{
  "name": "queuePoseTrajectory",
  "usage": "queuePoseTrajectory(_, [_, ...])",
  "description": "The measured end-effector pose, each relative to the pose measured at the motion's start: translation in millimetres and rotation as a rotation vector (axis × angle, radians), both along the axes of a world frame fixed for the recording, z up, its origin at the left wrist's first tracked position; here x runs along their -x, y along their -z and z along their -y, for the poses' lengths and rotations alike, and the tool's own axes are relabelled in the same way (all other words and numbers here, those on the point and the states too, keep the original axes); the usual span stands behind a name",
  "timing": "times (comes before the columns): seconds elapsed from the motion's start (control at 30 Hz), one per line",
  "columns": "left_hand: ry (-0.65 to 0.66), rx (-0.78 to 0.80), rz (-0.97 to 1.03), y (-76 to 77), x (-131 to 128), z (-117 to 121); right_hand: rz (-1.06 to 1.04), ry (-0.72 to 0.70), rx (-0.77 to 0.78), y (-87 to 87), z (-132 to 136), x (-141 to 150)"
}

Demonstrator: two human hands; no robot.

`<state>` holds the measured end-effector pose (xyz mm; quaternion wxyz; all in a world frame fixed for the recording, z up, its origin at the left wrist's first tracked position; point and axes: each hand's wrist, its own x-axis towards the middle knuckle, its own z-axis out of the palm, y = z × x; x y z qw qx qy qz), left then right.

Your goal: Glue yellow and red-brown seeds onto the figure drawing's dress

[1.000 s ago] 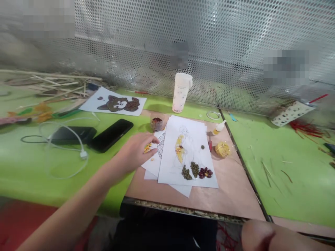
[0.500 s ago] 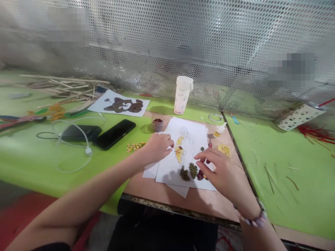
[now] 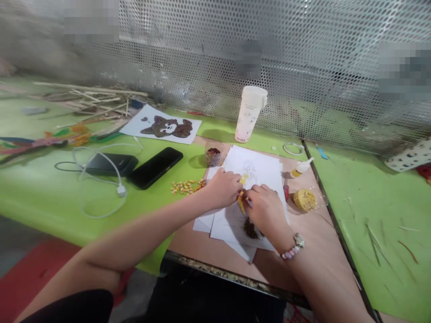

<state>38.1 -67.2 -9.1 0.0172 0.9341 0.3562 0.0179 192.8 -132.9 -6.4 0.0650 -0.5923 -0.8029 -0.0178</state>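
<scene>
A white sheet of paper (image 3: 266, 159) bears a pencil drawing, part of it covered with yellow pieces. Over this yellow part, my left hand (image 3: 226, 187) has its fingers pinched together. My right hand (image 3: 266, 208) comes in from the other side, its fingertips curled down close to the left ones. Whatever lies between the fingers is too small or hidden to name. Below the right hand is a pile of dark green beans (image 3: 251, 229), partly covered by it. Yellow corn kernels (image 3: 183, 187) lie left of the paper, near a clear cup of dark red beans (image 3: 213, 154).
A white lidded cup (image 3: 251, 114) stands behind the paper. To the right are a glue bottle (image 3: 302, 168), a red-handled tool (image 3: 286, 192) and a round yellow tub (image 3: 305, 200). On the left lie a phone (image 3: 156, 167), a power bank (image 3: 112, 164) with cable, and a dog picture (image 3: 168, 129).
Both hands have come together over the yellow part of the drawing; the right one moved left and its fingers closed. The camera view has shifted slightly.
</scene>
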Motion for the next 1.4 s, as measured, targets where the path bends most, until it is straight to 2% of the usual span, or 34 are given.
queuePoseTrajectory(0.27, [-0.004, -0.001, 0.029, 8.2, 0, -3, 0.004, 0.013, -0.024, 9.3, -6, 0])
queuePoseTrajectory(0.53, [-0.042, 0.003, 0.063, 14.2, 0, -2, -0.032, 0.044, -0.063, 11.0, -7, -5])
queuePoseTrajectory(0.87, [-0.047, 0.012, 0.058, 13.6, -1, 0, -0.002, 0.029, -0.046, 17.1, -12, -8])
queuePoseTrajectory(1.4, [-0.144, 0.045, 0.022, 10.6, -5, 5, 0.068, -0.058, -0.049, 21.6, -16, -10])
